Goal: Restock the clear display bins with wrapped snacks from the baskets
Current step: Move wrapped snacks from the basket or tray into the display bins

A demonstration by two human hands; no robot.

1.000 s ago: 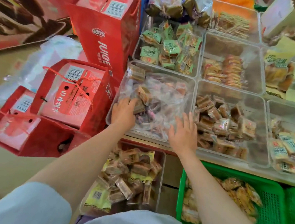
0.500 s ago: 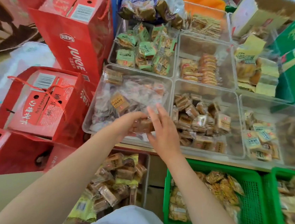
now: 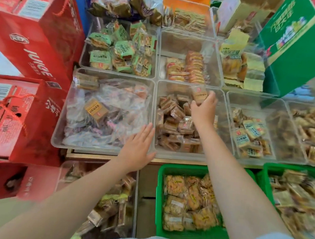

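Observation:
My right hand (image 3: 203,111) holds a brown wrapped snack (image 3: 199,94) over the far part of the middle clear bin (image 3: 222,109), which is partly filled with similar brown packets. My left hand (image 3: 138,148) is flat with fingers apart, resting on the front rim where that bin meets the left clear bin (image 3: 59,134). The left bin holds a clear plastic bag of snacks with one brown packet (image 3: 96,109) on top. Below the shelf stand a green basket (image 3: 159,204) of yellow-wrapped snacks and a clear bin (image 3: 136,202) of mixed packets.
Red juice cartons (image 3: 36,40) and red gift boxes (image 3: 17,116) are stacked at the left. More clear bins of green, orange and yellow packets fill the back row. A green carton (image 3: 297,55) leans at the right. A second green basket (image 3: 267,169) sits at the lower right.
My right hand took a brown snack from over the left bin and carried it right and away, above the middle bin. My left hand let go and dropped to the front rim.

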